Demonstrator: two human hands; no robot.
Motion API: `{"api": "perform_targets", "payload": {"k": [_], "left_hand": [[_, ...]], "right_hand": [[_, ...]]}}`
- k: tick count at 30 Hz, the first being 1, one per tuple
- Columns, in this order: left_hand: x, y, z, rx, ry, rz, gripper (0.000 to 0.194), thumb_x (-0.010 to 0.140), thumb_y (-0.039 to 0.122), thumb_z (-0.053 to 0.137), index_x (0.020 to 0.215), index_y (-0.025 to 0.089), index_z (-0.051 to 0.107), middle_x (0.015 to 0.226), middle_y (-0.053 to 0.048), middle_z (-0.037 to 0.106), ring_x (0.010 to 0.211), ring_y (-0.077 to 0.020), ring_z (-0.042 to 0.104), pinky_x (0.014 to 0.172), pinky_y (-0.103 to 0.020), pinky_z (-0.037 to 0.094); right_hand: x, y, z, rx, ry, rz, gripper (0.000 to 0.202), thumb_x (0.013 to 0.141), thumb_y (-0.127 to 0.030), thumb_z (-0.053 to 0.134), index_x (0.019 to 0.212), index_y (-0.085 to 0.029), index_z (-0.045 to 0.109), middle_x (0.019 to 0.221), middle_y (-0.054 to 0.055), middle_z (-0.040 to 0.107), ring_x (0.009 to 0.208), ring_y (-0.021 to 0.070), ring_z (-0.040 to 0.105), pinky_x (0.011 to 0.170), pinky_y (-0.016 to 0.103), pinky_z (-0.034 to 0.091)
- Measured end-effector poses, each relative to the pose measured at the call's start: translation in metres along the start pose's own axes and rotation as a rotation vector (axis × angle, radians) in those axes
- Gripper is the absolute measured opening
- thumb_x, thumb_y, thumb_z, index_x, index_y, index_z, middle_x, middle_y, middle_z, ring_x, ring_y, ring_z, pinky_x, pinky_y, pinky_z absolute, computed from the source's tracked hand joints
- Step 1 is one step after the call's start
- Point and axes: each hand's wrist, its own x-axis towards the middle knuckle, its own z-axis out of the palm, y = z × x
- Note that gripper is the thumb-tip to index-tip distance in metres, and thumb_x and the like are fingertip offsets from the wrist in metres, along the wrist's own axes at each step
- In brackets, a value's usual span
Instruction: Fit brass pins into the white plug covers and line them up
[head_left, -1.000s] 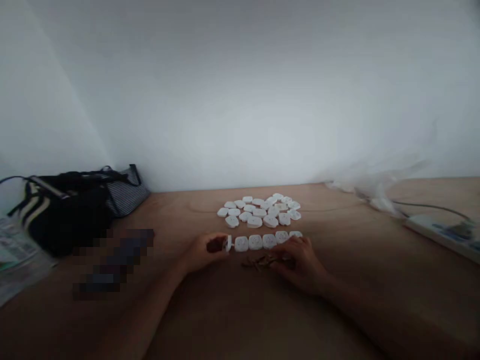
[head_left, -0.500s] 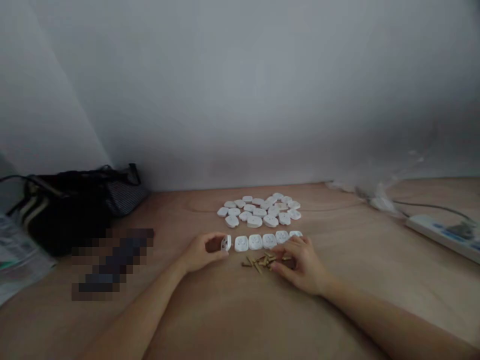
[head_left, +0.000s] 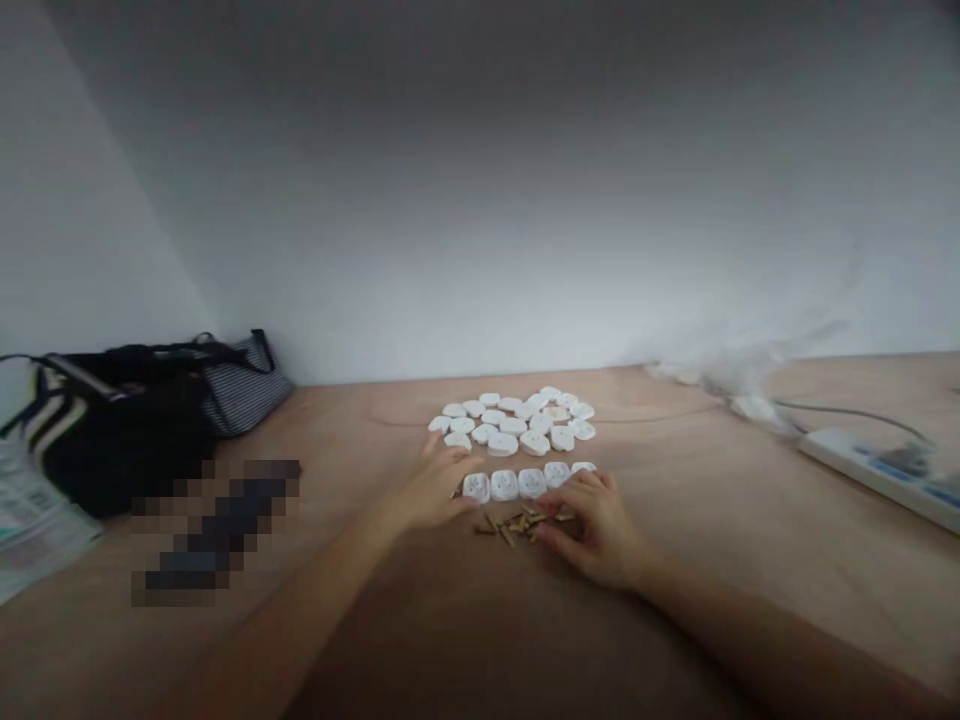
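Observation:
My left hand (head_left: 437,487) has its fingers spread at the left end of a row of white square socket-like plastic pieces (head_left: 504,485). Whether a piece sits beneath its palm is hidden. Its fingertips reach toward the near left side of a group of similar white pieces (head_left: 502,443) farther back. Over a small heap of brass pins (head_left: 508,527) rests my right hand (head_left: 596,530), fingers curled and thumb apart from the forefinger. Pins show between thumb and forefinger, and I see none lifted. That hand partly covers the row's right end.
On the left stand a black bag (head_left: 127,420) and a plastic packet (head_left: 41,520), with a pixelated dark object (head_left: 217,530) nearby. A white power strip (head_left: 877,470) with a cable lies at right, near crumpled clear plastic (head_left: 750,390). A pale wall rises behind the wooden table (head_left: 675,460).
My left hand no longer visibly holds the tilted white piece. Its fingers have spread and moved up toward the back group. My right hand stays almost in place. The view has shifted slightly.

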Motion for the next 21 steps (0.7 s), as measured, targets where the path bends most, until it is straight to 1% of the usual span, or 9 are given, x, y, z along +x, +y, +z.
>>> {"api": "perform_targets", "payload": {"k": [2,6,8,10,12,14,16,19,21], "left_hand": [[0.001,0.002,-0.004,0.001,0.005,-0.015,0.044,0.078,0.031,0.062,0.118,0.019,0.048,0.12,-0.011,0.058,0.116,-0.0277,0.046,0.106,-0.055,0.009],[-0.001,0.015,-0.015,0.014,0.076,-0.027,0.049,0.074,0.026,0.066,0.117,0.013,0.047,0.115,-0.014,0.059,0.112,-0.0308,0.048,0.102,-0.052,0.023],[-0.004,0.027,-0.016,-0.03,0.079,-0.001,0.054,0.073,0.022,0.067,0.12,0.011,0.044,0.112,-0.015,0.061,0.108,-0.0305,0.051,0.098,-0.047,0.032],[-0.006,0.042,-0.014,-0.084,0.061,0.022,0.056,0.073,0.021,0.068,0.122,0.012,0.043,0.107,-0.014,0.063,0.101,-0.0286,0.056,0.088,-0.04,0.042],[-0.008,0.058,-0.011,-0.112,0.043,0.048,0.057,0.073,0.019,0.068,0.123,0.017,0.042,0.108,-0.01,0.063,0.101,-0.0272,0.058,0.086,-0.036,0.044],[-0.008,0.071,-0.011,-0.181,0.019,0.046,0.052,0.075,0.018,0.065,0.122,0.019,0.042,0.106,-0.008,0.064,0.099,-0.0266,0.059,0.085,-0.034,0.045],[-0.008,0.08,-0.012,-0.238,-0.004,0.014,0.048,0.075,0.016,0.066,0.118,0.02,0.045,0.102,-0.006,0.066,0.095,-0.0248,0.062,0.082,-0.031,0.047],[-0.007,0.084,-0.012,-0.301,-0.018,-0.033,0.049,0.071,0.017,0.071,0.114,0.021,0.047,0.103,-0.007,0.066,0.095,-0.0241,0.063,0.08,-0.031,0.048],[-0.008,0.082,-0.01,-0.351,0.005,-0.055,0.053,0.07,0.019,0.072,0.115,0.021,0.045,0.108,-0.008,0.064,0.099,-0.0251,0.061,0.083,-0.033,0.047]], "right_hand": [[0.0,0.001,0.0,-0.006,0.004,-0.009,0.016,0.073,-0.028,0.064,0.089,-0.024,0.063,0.078,0.001,0.066,0.082,0.0207,0.054,0.08,0.037,0.029],[0.001,0.003,0.002,-0.009,0.021,-0.01,0.019,0.072,-0.029,0.065,0.091,-0.024,0.063,0.08,0.002,0.066,0.083,0.0211,0.054,0.082,0.038,0.029],[0.001,0.005,0.003,-0.022,0.021,-0.016,0.031,0.07,-0.032,0.068,0.099,-0.024,0.062,0.085,0.003,0.067,0.086,0.0225,0.054,0.083,0.039,0.028],[0.0,0.005,0.004,-0.032,0.015,-0.036,0.046,0.067,-0.038,0.071,0.109,-0.024,0.059,0.092,0.005,0.067,0.09,0.0245,0.054,0.085,0.041,0.027],[0.0,0.005,0.004,-0.028,0.004,-0.066,0.055,0.063,-0.043,0.074,0.113,-0.025,0.057,0.094,0.006,0.067,0.091,0.0255,0.054,0.086,0.042,0.026],[0.0,0.004,0.003,-0.007,-0.003,-0.088,0.055,0.062,-0.047,0.075,0.111,-0.028,0.059,0.09,0.005,0.067,0.088,0.0246,0.054,0.086,0.042,0.026],[0.0,0.004,0.002,0.007,-0.008,-0.1,0.053,0.061,-0.05,0.075,0.108,-0.03,0.061,0.085,0.003,0.068,0.086,0.0238,0.055,0.085,0.041,0.025],[0.001,0.003,0.002,0.005,-0.011,-0.109,0.053,0.06,-0.052,0.075,0.106,-0.031,0.063,0.083,0.002,0.068,0.086,0.0235,0.055,0.086,0.041,0.025],[0.001,0.002,0.001,-0.002,0.001,-0.107,0.054,0.057,-0.053,0.075,0.105,-0.03,0.064,0.082,0.002,0.068,0.085,0.0235,0.054,0.086,0.041,0.025]]}}
